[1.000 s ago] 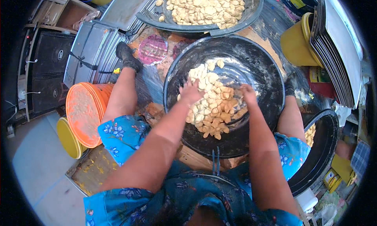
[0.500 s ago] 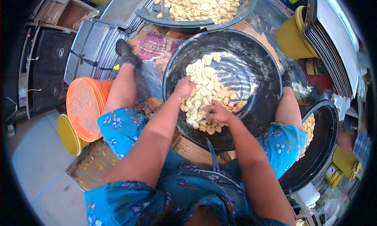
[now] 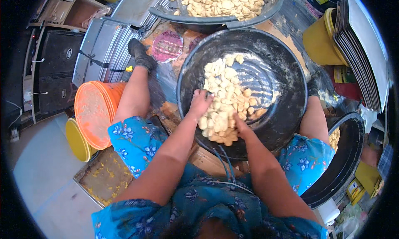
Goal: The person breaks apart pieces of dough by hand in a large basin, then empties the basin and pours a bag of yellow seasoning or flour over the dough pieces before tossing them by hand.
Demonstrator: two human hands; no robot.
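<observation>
A wide black basin [image 3: 286,85] sits between my legs. In its left half lies a heap of pale, flat, roundish pieces that look like dough [image 3: 224,83], dusted with white powder. My left hand [image 3: 201,102] rests at the heap's left edge, its fingers apart and touching the pieces. On the heap's near right side my right hand [image 3: 242,126] reaches in among the pieces; its fingertips are blurred and partly hidden by them. Several pieces below and between the hands are smeared by motion.
Beyond the basin stands another black tub [image 3: 199,18] with more such pieces. A third black tub [image 3: 353,156] is at the right. Orange buckets [image 3: 93,114], a yellow lid [image 3: 76,141] and stacked metal trays [image 3: 97,52] are at the left; a yellow bucket [image 3: 318,39] and more trays [image 3: 361,43] at the right.
My right hand has moved down and right at the heap's near side, and pieces there have shifted. The left hand stays at the left edge. The whole view has shifted slightly.
</observation>
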